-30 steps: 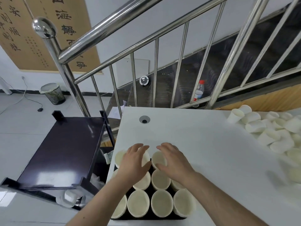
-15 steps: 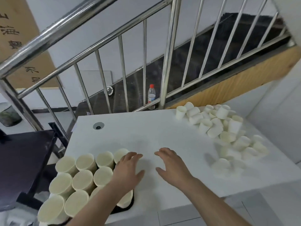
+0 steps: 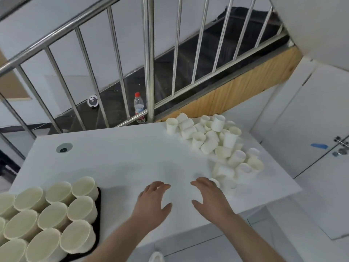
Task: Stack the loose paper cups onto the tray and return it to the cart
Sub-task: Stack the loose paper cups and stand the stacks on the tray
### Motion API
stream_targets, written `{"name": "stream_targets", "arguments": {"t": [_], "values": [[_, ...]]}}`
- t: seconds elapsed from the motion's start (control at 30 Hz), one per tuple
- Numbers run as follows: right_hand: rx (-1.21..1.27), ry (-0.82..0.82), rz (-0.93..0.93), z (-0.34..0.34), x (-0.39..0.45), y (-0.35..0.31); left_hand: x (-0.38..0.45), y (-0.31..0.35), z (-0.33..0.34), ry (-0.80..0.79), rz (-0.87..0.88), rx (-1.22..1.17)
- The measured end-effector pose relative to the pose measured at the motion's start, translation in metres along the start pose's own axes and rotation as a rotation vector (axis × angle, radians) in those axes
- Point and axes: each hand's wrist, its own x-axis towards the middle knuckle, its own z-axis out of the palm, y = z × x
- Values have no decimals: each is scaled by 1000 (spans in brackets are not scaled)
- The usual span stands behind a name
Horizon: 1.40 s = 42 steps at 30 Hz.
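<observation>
A black tray (image 3: 97, 197) sits at the white table's near left corner, packed with several upright cream paper cups (image 3: 56, 220). A heap of loose white paper cups (image 3: 213, 140) lies tumbled on the table's right side. My left hand (image 3: 153, 203) hovers over the bare table to the right of the tray, fingers spread and holding nothing. My right hand (image 3: 209, 197) is stretched toward the near end of the heap, fingers spread, its fingertips just short of a small cup (image 3: 215, 181). The cart is out of view.
The white table (image 3: 122, 159) has a round cable hole (image 3: 64, 147) at its far left. A steel stair railing (image 3: 149, 59) rises behind it, with a water bottle (image 3: 139, 106) on the dark steps. A white door (image 3: 321, 148) stands at right.
My head has turned right, so the cart has left the view and the loose cups are nearer centre. Both hands have left the tray and moved right across the table toward the heap.
</observation>
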Motion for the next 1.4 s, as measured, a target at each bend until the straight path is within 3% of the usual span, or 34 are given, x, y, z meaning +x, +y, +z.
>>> {"name": "stream_targets", "arguments": {"t": [0.37,0.63,0.97,1.23,1.4], "values": [[-146,-208,96,-12,58,81,110,27,44,-80,33,-98],[-190,-390,92,-3,92,101,152,28,52,-128,16,-92],[-169,-370,-39,7,113,110,158,30,59,-125,-52,-64],[-340,-377,-88,1,113,122,152,42,69,-116,-90,-66],[-245,-376,-92,-4,108,129,149,51,80,-150,-90,-79]]}}
